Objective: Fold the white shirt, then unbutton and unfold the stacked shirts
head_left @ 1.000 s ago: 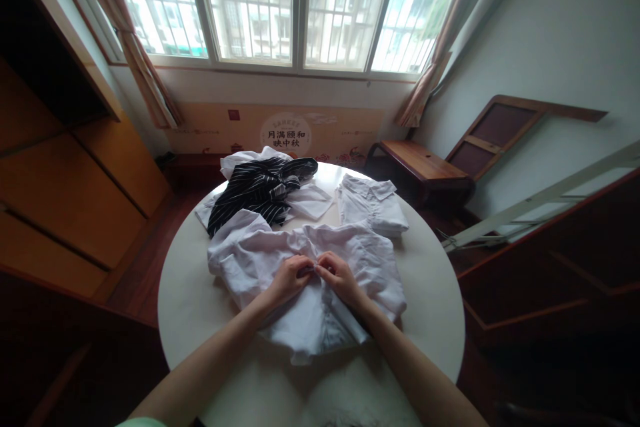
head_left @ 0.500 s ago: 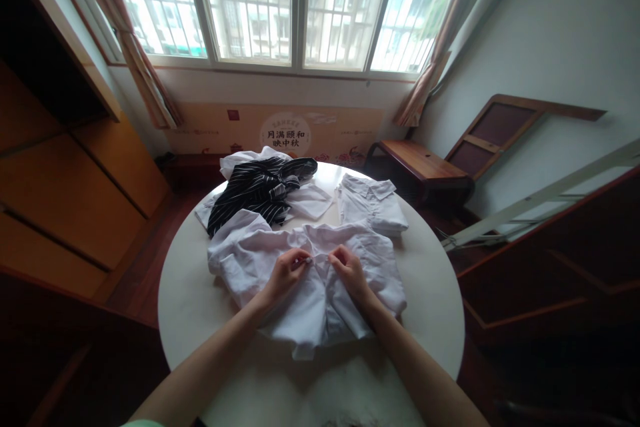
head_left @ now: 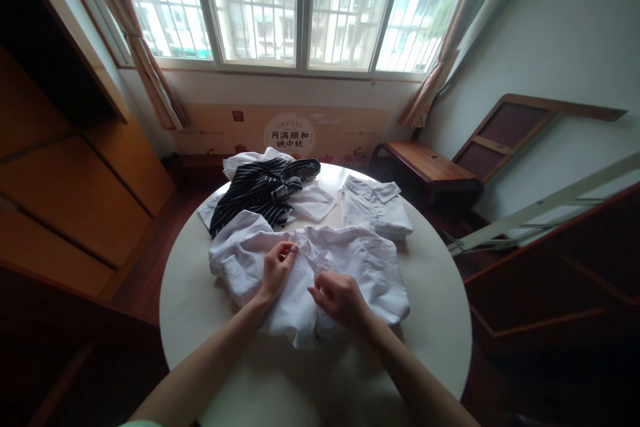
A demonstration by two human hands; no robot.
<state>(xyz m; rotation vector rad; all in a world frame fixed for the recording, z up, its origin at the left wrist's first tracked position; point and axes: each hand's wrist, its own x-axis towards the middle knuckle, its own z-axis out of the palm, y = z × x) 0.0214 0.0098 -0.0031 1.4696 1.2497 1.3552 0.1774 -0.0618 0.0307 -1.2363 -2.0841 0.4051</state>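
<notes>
Right hand [head_left: 340, 299] seen nearest, fingers curled, front edge of spread white cotton shirt [head_left: 360, 260] pinched at placket. Left hand [head_left: 277, 267] set just beyond and to its left, fingertips closed on placket near collar. Shirt laid flat under both hands on round white table [head_left: 200, 300], sleeves not yet folded, buttoning judged part done. Beyond right hand: folded white shirt [head_left: 376, 207], judged finished. Beyond left hand: crumpled black striped garment [head_left: 260, 190] heaped on loose white clothing [head_left: 310, 202], untouched.
</notes>
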